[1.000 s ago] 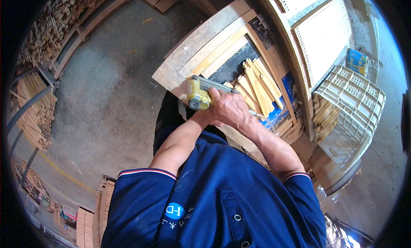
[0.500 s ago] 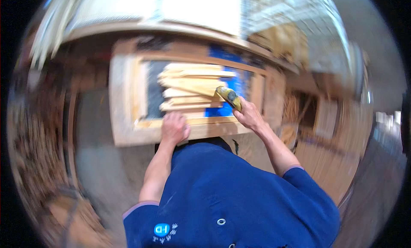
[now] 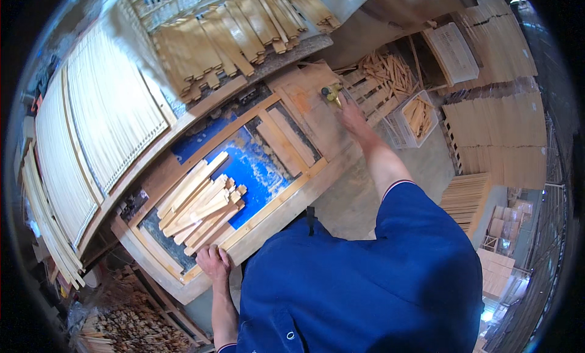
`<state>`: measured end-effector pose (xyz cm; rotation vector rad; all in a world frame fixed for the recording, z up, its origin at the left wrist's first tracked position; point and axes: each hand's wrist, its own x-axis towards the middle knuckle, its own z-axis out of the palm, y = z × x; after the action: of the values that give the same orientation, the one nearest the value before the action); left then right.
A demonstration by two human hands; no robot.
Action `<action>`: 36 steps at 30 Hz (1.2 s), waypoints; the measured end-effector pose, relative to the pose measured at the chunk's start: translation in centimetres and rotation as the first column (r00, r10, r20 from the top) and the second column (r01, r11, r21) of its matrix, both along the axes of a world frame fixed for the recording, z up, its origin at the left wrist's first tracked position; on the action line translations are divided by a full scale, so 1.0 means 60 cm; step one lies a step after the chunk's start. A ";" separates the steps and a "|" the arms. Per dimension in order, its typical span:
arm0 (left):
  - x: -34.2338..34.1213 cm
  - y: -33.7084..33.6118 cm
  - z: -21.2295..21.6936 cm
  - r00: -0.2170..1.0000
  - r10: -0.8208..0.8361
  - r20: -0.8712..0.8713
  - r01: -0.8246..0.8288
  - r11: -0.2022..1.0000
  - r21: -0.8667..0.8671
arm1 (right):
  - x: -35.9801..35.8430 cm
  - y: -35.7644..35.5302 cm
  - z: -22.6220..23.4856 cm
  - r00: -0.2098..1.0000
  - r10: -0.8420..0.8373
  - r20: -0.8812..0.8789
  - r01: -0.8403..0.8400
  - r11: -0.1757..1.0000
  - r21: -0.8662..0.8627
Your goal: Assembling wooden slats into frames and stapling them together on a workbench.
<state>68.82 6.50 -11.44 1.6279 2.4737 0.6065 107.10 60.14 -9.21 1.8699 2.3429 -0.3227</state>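
The yellow nail gun [image 3: 332,93] is at the far right end of a wooden workbench [image 3: 337,161], over its bare end board. The right hand [image 3: 351,114] holds it, fingers closed round the handle, with the arm stretched well out from the body. Whether the tool rests on the wood or hangs just above it cannot be told.

The left hand [image 3: 213,261] is at the near edge of the bench, toward its left end, with the fingers bent and close together over the rim; whether it grips the edge cannot be told. Just beyond those fingers lies a loose heap of pale wooden sticks [image 3: 201,206], roughly parallel and overlapping, their ends uneven. The heap lies partly on a blue sheet [image 3: 259,191] strewn with sawdust, inside a rectangle of light wooden strips [image 3: 268,202] along the bench top.

Beyond the bench's far side, white slatted panels [image 3: 116,115] lie side by side, and to their right a row of flat wooden slats [image 3: 225,39] is on a ledge. Past the right end, a white crate [image 3: 402,128] full of wood pieces stands on the floor, near a pile of offcuts [image 3: 390,72]. Farther right are tall stacks of brown boards [image 3: 496,124]. At the lower left lies another wood pile [image 3: 131,328]. The person wears a dark blue shirt [image 3: 359,280] with striped sleeve edges.
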 end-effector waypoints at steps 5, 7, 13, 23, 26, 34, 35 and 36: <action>0.012 0.004 -0.004 0.998 0.034 -0.044 -0.038 0.996 -0.080 | -0.015 0.060 -0.043 0.996 0.083 -0.045 -0.085 0.996 -0.026; 0.016 0.008 -0.002 0.998 0.045 -0.047 -0.050 0.993 -0.110 | -0.025 0.074 -0.053 0.997 0.066 -0.046 -0.067 0.997 -0.033; 0.014 0.011 0.004 0.995 0.071 -0.064 -0.081 0.984 -0.161 | -0.081 0.077 -0.028 0.993 0.070 -0.093 -0.070 0.998 0.008; 0.020 0.011 0.005 0.991 0.054 -0.118 -0.065 0.994 -0.093 | -0.516 -0.155 -0.065 0.384 0.865 -0.323 -0.747 0.497 0.442; 0.022 -0.004 0.000 0.992 0.086 -0.097 -0.096 0.990 -0.104 | -0.559 -0.190 0.015 0.587 0.763 -0.269 -0.786 0.617 0.033; -0.023 -0.002 0.048 0.998 -0.030 0.052 0.039 0.985 -0.166 | -0.490 -0.213 0.197 0.444 0.809 -0.384 -0.821 0.539 0.186; -0.035 0.006 0.070 0.995 -0.081 0.061 0.090 0.982 -0.165 | -0.458 -0.230 0.237 0.413 0.825 -0.385 -0.781 0.538 0.317; -0.048 0.015 0.094 0.989 -0.116 0.093 0.132 0.970 -0.202 | -0.427 -0.239 0.271 0.418 0.823 -0.383 -0.728 0.556 0.401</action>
<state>65.95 7.39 -5.82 1.6279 2.2710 0.3748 81.46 45.82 7.04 0.4769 3.3924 -0.5787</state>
